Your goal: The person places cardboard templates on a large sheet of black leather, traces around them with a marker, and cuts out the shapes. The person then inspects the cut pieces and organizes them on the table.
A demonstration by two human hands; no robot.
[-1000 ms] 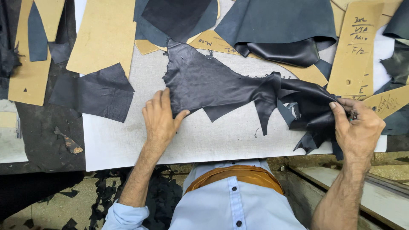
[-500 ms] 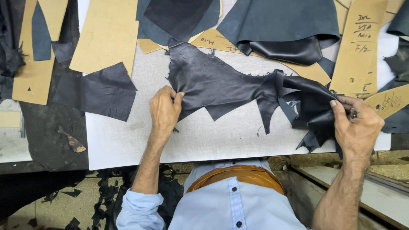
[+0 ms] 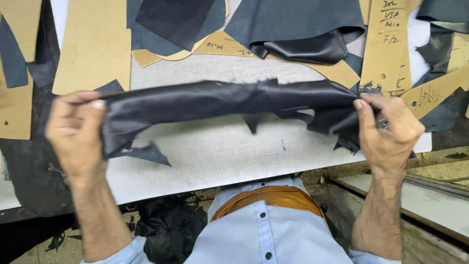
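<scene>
A ragged piece of black leather (image 3: 220, 101) is stretched out flat above the grey cutting board (image 3: 220, 151), pulled taut between both hands. My left hand (image 3: 75, 134) grips its left end, with scraps hanging below the fingers. My right hand (image 3: 391, 129) clamps the right end, where the leather bunches up; a small metal tool (image 3: 382, 122) peeks out between the fingers. Both hands are lifted off the board.
Tan cardboard pattern pieces (image 3: 93, 44) lie at the back left, and another (image 3: 388, 39) at the back right. More dark leather hides (image 3: 298, 24) are piled at the back. Black offcuts (image 3: 166, 225) lie on the floor below the table edge.
The leather lay on the board with my left hand pressing it. Now both hands have lifted it and pulled it out long and taut between them.
</scene>
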